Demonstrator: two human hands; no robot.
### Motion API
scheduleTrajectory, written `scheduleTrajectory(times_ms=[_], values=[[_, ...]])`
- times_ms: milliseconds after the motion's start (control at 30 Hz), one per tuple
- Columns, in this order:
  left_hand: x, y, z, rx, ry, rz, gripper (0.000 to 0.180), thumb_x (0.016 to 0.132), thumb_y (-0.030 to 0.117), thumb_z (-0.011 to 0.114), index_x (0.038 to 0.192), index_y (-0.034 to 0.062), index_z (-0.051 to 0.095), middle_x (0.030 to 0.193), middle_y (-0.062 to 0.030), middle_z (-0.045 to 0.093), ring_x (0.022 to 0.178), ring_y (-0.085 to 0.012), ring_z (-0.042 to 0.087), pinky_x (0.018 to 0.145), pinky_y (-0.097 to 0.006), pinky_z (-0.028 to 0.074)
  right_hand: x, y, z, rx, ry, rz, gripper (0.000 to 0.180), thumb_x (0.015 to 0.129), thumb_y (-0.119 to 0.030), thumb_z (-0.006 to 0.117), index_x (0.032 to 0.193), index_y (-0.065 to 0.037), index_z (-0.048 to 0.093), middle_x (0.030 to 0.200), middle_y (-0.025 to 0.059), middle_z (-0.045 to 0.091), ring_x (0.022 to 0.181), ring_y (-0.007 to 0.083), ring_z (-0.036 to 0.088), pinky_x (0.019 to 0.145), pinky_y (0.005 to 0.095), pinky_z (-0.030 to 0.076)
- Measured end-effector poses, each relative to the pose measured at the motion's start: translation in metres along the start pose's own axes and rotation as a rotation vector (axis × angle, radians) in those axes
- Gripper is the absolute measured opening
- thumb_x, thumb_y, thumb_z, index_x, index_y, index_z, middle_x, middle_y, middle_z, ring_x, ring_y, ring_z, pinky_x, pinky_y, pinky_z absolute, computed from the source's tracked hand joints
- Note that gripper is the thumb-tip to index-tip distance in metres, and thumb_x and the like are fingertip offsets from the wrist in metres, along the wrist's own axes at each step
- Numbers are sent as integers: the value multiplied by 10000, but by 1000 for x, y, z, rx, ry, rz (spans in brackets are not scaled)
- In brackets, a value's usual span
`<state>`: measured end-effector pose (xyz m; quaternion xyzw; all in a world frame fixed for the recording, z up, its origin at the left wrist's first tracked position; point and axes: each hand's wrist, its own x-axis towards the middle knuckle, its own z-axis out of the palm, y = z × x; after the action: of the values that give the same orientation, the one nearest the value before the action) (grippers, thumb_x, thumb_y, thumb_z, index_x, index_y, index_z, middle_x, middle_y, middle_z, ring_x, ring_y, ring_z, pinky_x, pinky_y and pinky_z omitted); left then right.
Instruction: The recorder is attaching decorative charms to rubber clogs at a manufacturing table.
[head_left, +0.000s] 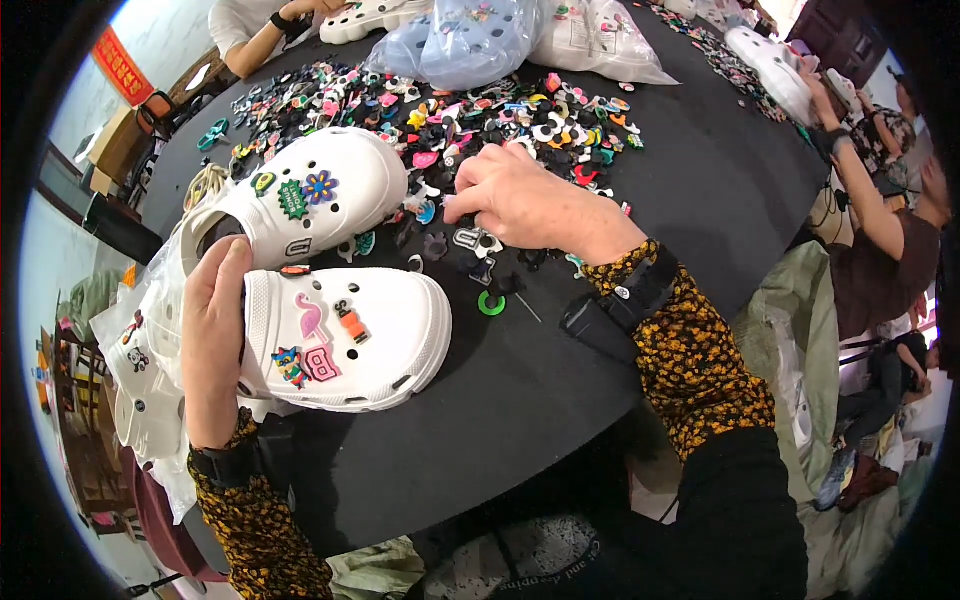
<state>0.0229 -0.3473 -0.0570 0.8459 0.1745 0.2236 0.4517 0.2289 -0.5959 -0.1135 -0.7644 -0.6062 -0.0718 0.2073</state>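
Note:
My left hand (212,340) is closed on the heel end of a white clog (400,320), thumb on top and other fingers mostly hidden. This clog bears charms: a pink flamingo (312,318), a pink letter, an orange-and-black piece and a cartoon figure. Just beyond it lies a second white clog (355,180) with a blue flower charm (320,187), a green spiky charm, an avocado charm and a letter charm. To the right, my right hand (545,205) reaches over the near edge of a charm pile (500,125), its fingers bent in a pinch; what is between the fingertips is hidden.
Plastic bags (470,45) stand behind the pile on the black table (540,390). More white clogs (150,390) in clear plastic sit at the left. A green ring (491,303) lies near my right wrist. Other people work at the far left and right; one holds a white clog (770,75).

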Motion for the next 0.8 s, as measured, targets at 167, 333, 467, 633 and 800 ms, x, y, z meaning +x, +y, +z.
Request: scheduleTrajectory(times_ms=[167, 333, 467, 633, 800], values=[[0, 3, -1, 14, -19, -21, 352, 961, 249, 495, 1069, -74, 581, 912, -43, 602, 868, -95, 523, 798, -221, 405, -1, 3, -2, -23, -8, -4, 177, 728, -38, 653, 876, -129, 687, 871, 5, 583, 937, 209, 519, 900, 363, 354], [1, -3, -2, -8, -3, -15, 351, 961, 254, 494, 1064, -69, 587, 906, -34, 602, 853, -89, 521, 780, -219, 404, 1, 12, -3, 34, -31, 47, 155, 740, -37, 643, 863, -120, 685, 877, 23, 589, 956, 235, 521, 910, 376, 361], [3, -4, 0, -42, -34, -32, 349, 962, 258, 491, 1058, -61, 593, 899, -28, 600, 846, -87, 519, 770, -219, 404, -2, 14, -7, 81, -27, 68, 160, 740, -40, 642, 865, -125, 694, 878, 28, 591, 959, 235, 520, 914, 378, 360], [2, -2, -3, -2, -29, -18, 355, 963, 267, 489, 1054, -61, 592, 896, -29, 599, 842, -88, 517, 767, -218, 403, -1, 5, -3, 1, -65, -24, 201, 726, -69, 682, 909, -147, 711, 881, 23, 591, 966, 225, 506, 919, 373, 345], [3, -5, -2, 3, -26, -29, 361, 963, 272, 488, 1056, -62, 590, 898, -28, 596, 843, -90, 514, 770, -219, 400, 1, 11, -5, 22, -26, -18, 140, 738, -77, 676, 870, -116, 700, 860, 22, 598, 934, 227, 520, 892, 367, 368]])
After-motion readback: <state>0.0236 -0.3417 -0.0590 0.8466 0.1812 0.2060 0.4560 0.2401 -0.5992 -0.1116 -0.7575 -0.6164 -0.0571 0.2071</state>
